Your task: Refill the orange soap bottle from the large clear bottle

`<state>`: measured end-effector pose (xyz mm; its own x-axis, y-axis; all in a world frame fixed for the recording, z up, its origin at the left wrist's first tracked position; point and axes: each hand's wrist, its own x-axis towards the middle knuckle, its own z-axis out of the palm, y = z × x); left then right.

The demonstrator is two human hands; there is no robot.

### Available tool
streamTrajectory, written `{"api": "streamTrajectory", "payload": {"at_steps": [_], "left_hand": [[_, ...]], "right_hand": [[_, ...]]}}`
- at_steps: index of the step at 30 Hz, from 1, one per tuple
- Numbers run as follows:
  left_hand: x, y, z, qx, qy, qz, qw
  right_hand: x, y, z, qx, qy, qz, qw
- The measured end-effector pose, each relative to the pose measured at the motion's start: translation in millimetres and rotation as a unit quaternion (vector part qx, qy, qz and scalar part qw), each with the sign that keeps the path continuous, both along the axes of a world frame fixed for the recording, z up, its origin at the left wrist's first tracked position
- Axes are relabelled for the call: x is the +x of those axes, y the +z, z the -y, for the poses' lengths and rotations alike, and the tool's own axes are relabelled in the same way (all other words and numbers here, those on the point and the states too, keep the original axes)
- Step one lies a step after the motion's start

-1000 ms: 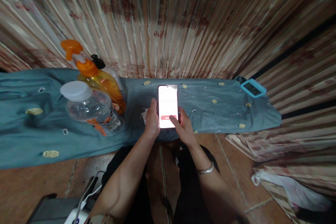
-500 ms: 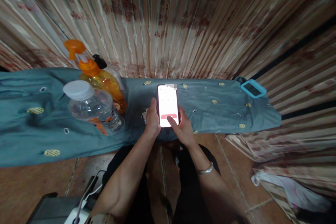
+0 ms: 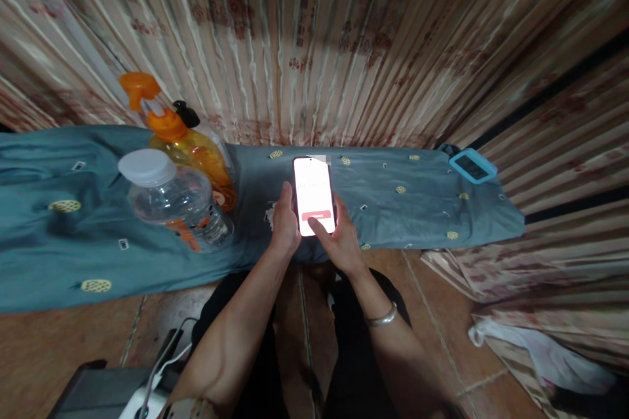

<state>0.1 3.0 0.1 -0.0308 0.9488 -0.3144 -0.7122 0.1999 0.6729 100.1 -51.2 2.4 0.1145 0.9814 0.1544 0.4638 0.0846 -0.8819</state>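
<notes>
Barely anything has shifted: both hands and the phone sit slightly further left than a second ago. At 9 o'clock on the teal patterned cloth-covered counter (image 3: pixel 393 209) stand a clear plastic water bottle (image 3: pixel 171 200) and an orange pump bottle (image 3: pixel 189 150). Centre, the left hand (image 3: pixel 285 226) grips a lit white-screened smartphone (image 3: pixel 314 196); the right hand (image 3: pixel 341 242) supports it, thumb seemingly tapping. A loose grip could drop it onto the tiled floor.

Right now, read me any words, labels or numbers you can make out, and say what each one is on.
None can be read.
Phone, held in left hand and right hand: screen glare, text too blurred; only a red bar shows.
Clear bottle: orange label, too blurred.
Orange pump bottle: label unreadable.
Blue-cased device: screen dark.
</notes>
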Motion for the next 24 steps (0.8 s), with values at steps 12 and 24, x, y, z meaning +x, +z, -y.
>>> {"api": "streamTrajectory", "payload": {"at_steps": [12,24], "left_hand": [[-0.9,3.9,1.0,-0.011,0.013,-0.004,1.000],[-3.4,4.5,2.5,0.011,-0.012,0.016,1.000]], "right_hand": [[-10.3,4.1,-2.8,-0.011,-0.026,0.005,1.000],[-13.3,-7.9,-4.3,0.001,-0.045,0.045,0.998]]}}
